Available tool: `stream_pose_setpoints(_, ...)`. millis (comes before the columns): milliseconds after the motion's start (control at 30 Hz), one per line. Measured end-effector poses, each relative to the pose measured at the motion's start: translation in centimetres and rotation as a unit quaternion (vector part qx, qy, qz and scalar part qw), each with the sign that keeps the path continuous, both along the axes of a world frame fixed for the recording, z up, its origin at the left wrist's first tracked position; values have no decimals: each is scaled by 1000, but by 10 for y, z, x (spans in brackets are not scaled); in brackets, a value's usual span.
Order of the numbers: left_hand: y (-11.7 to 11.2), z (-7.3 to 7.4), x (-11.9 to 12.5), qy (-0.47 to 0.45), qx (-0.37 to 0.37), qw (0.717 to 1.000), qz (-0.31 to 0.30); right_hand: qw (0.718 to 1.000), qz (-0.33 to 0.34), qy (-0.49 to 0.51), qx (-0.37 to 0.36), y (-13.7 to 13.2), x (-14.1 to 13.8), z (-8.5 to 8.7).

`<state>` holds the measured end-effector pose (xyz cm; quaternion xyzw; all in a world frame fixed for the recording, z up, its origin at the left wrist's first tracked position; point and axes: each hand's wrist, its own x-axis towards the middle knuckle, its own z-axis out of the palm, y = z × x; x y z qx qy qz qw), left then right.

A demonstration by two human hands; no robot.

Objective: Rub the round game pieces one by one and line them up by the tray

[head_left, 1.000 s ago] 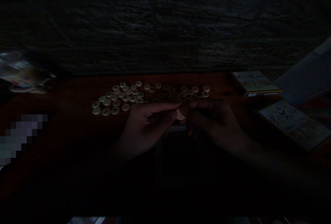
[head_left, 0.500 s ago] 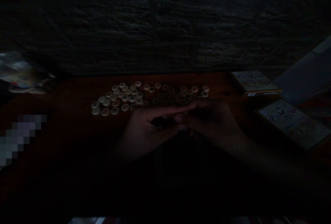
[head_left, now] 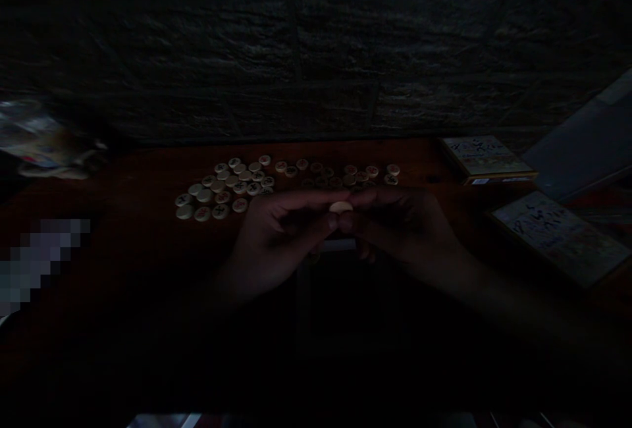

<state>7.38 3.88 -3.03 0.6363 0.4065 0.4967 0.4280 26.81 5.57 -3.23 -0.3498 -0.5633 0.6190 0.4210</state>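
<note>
Head view: your left hand [head_left: 274, 234] and right hand [head_left: 412, 227] together pinch one pale disc [head_left: 340, 207] between them, hidden half a second ago but now exposed, apparently still being handled, with loose discs [head_left: 239, 187] toward ten o'clock.

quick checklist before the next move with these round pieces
1. Grip on the held piece: ok, pinched between the fingers of the left hand and right hand.
2. Marking on it readable: cannot tell, none can be made out.
3. Clear view of the other pieces: not ok, the hands cover part of the group.
4. Flat boxes apart from the hands: ok, off to the right.
5. Lighting: not ok, very dark.
</note>
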Motion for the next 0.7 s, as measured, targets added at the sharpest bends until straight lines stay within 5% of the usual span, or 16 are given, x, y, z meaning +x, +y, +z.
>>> stream_pose_setpoints(700,3,-1,-3,-57,-45,997,-4,998,42,43,23,3,1,1)
